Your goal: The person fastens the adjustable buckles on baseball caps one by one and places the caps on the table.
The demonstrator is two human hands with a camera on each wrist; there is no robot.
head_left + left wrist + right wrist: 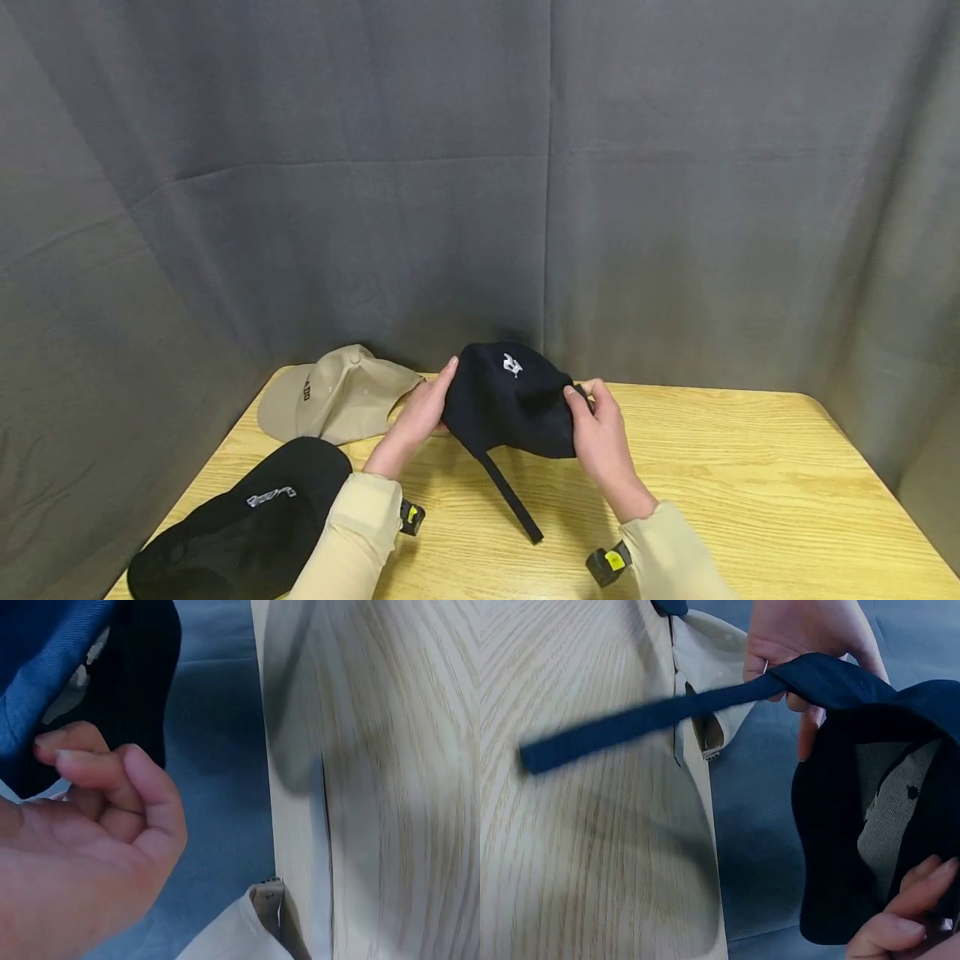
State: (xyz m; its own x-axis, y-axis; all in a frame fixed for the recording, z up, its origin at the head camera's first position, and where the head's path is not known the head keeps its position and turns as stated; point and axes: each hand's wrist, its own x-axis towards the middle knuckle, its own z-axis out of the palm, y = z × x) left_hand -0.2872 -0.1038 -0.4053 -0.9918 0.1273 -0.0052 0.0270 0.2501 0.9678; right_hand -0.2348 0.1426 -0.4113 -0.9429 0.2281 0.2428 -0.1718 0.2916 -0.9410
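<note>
A dark navy baseball cap [510, 417] with a small white emblem is held up above the table between both hands. Its loose back strap [513, 496] dangles toward the tabletop. The left hand [420, 410] grips the cap's left side, thumb along the outside; in the left wrist view its fingers [139, 776] curl at the cap's edge. On the opposite side, the right hand [600, 429] pinches the edge, thumb on the outer face. In the right wrist view the cap's dark inside [840, 832] and pale lining [892, 817] show.
A beige cap [352, 400] lies at the back left of the wooden table [735, 475]. Nearer, a black cap [247, 525] with white lettering lies at the left edge, by the left forearm. Grey curtains [675, 208] stand behind and at both sides.
</note>
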